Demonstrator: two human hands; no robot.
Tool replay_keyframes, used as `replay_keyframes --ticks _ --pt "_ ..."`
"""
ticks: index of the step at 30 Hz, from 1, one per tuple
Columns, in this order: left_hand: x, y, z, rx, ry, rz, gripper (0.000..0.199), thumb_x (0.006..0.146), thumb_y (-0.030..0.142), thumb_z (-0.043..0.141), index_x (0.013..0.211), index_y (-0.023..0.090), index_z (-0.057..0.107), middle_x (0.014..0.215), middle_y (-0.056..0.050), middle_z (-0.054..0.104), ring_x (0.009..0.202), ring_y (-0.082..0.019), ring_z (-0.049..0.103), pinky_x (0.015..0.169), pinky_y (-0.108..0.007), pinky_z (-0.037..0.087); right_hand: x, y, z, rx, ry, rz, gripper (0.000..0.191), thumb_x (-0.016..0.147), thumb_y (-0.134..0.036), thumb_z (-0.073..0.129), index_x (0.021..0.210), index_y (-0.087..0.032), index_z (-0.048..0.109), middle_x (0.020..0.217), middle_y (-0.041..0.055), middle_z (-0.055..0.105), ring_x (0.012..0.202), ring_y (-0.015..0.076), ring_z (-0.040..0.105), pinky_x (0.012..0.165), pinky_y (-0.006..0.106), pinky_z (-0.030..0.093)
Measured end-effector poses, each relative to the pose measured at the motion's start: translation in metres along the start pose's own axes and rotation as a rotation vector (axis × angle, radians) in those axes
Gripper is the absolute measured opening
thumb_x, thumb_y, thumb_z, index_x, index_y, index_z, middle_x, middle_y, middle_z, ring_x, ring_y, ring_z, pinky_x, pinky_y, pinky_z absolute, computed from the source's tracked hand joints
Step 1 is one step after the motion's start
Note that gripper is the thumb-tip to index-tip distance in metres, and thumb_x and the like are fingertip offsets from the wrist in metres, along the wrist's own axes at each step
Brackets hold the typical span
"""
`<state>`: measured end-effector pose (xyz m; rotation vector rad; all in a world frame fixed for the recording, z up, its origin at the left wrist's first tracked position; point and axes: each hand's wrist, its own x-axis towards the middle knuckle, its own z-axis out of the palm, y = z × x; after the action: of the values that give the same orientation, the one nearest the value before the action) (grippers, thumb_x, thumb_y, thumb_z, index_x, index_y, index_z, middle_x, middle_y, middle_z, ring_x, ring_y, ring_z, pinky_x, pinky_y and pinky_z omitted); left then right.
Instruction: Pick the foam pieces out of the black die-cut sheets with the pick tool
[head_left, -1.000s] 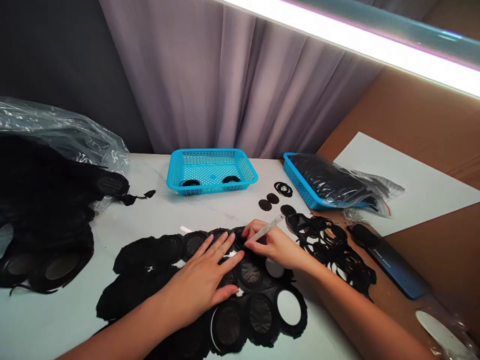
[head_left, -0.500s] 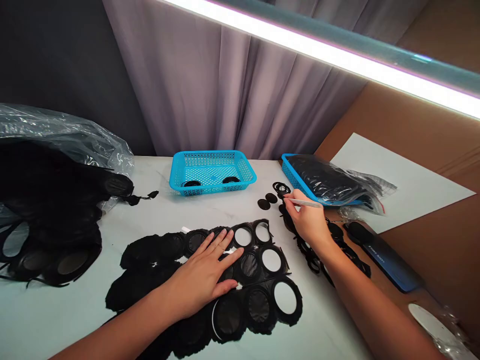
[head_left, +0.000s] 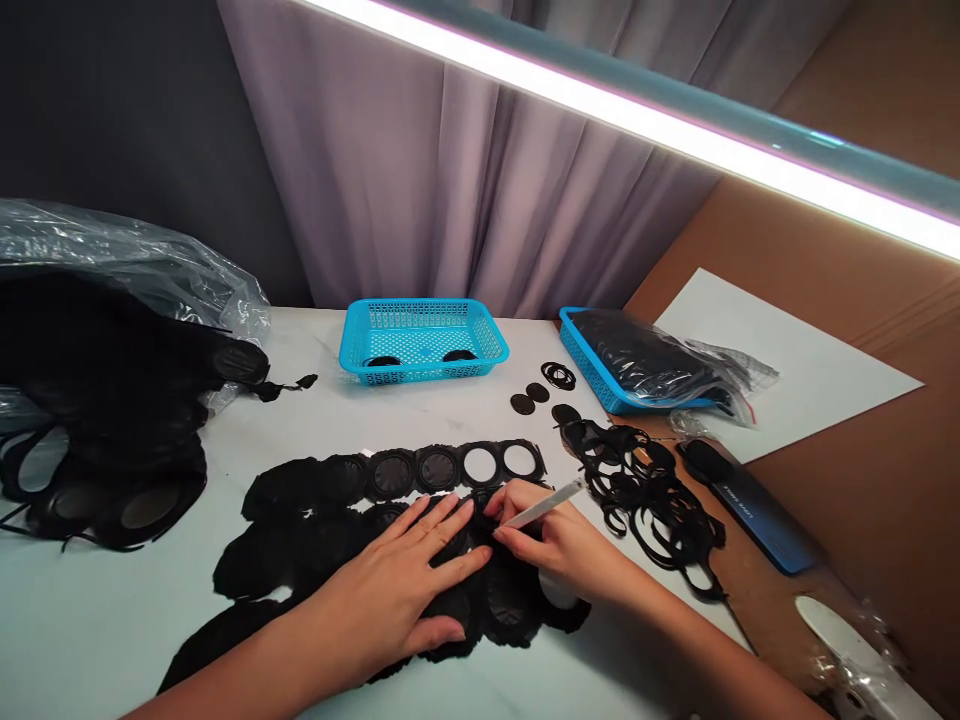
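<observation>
My left hand [head_left: 401, 560] lies flat, fingers spread, on a black sheet material [head_left: 300, 545] with ragged edges and rows of round shapes. Some of its circles are open holes showing the white table. Close to those fingertips, my right hand [head_left: 544, 530] grips a slim silvery tool [head_left: 547, 503], perhaps tweezers or a craft knife. Its tip and whatever it touches are hidden by the fingers. Black discs [head_left: 529, 397] and a small pile of black rings [head_left: 558, 376] lie farther back on the table.
A blue basket [head_left: 424, 375] with black pieces stands at the back. Another blue basket [head_left: 592, 365] carries a bagged black bundle [head_left: 645, 355]. Black ring scraps [head_left: 660, 490] lie right, beside a dark blue case [head_left: 765, 515]. More black material [head_left: 112, 400] lies left, by clear plastic [head_left: 172, 260].
My right hand has come back from the rings and discs near the right basket to the sheet beside my left hand, still holding the tool. My left hand stays on the sheet.
</observation>
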<state>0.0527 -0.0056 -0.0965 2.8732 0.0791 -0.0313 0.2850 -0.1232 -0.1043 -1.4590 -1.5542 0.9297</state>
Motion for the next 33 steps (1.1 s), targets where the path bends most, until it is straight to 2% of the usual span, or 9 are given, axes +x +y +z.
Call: replay_keyframes --ticks 11,15,19,25,33 --pt "-0.0005 -0.0008 0.0015 -0.016 -0.006 -0.005 0.071 0.09 0.052 0.065 0.154 0.038 0.035 0.162 -0.007 0.023 0.149 -0.032 0.022 0.118 -0.056 0.029 0.0001 0.0007 0.0032 -0.013 0.006 -0.061 0.019 0.094 -0.018 0.058 0.077 -0.018 0.048 0.101 0.0029 0.058 0.092 0.016 0.053 0.081 0.029 0.04" --pt "-0.0014 -0.0024 0.0038 -0.037 0.027 0.007 0.07 0.09 0.051 0.066 0.153 0.037 0.037 0.163 -0.006 0.02 0.149 -0.032 0.022 0.12 -0.053 0.027 -0.0025 -0.0005 0.006 -0.095 -0.003 -0.102 0.012 0.095 -0.017 0.054 0.084 -0.019 0.05 0.101 0.0041 0.056 0.092 0.0169 0.051 0.079 0.03 0.04" --pt "-0.0015 -0.0025 0.0041 -0.049 0.036 0.009 0.07 0.091 0.05 0.066 0.153 0.037 0.037 0.163 -0.006 0.021 0.149 -0.032 0.022 0.12 -0.053 0.026 -0.0022 -0.001 0.0058 -0.045 0.0 -0.066 0.016 0.095 -0.019 0.055 0.081 -0.018 0.047 0.101 0.0037 0.056 0.091 0.0167 0.052 0.08 0.03 0.04" --pt "-0.0008 -0.0008 0.0012 -0.006 -0.011 -0.004 0.07 0.091 0.049 0.065 0.153 0.038 0.035 0.162 -0.008 0.022 0.148 -0.033 0.023 0.118 -0.055 0.03 0.0019 0.0005 0.0002 -0.005 -0.019 -0.016 0.018 0.093 -0.018 0.059 0.077 -0.018 0.049 0.103 0.0022 0.058 0.093 0.0161 0.053 0.082 0.03 0.04" --pt "-0.0009 -0.0026 0.0034 -0.034 0.04 0.009 0.07 0.091 0.048 0.067 0.153 0.038 0.037 0.163 -0.006 0.021 0.148 -0.032 0.024 0.119 -0.053 0.028 -0.0005 0.0005 0.0044 -0.094 0.007 -0.058 0.014 0.094 -0.019 0.057 0.082 -0.019 0.05 0.101 0.0036 0.058 0.09 0.0165 0.054 0.078 0.029 0.043"
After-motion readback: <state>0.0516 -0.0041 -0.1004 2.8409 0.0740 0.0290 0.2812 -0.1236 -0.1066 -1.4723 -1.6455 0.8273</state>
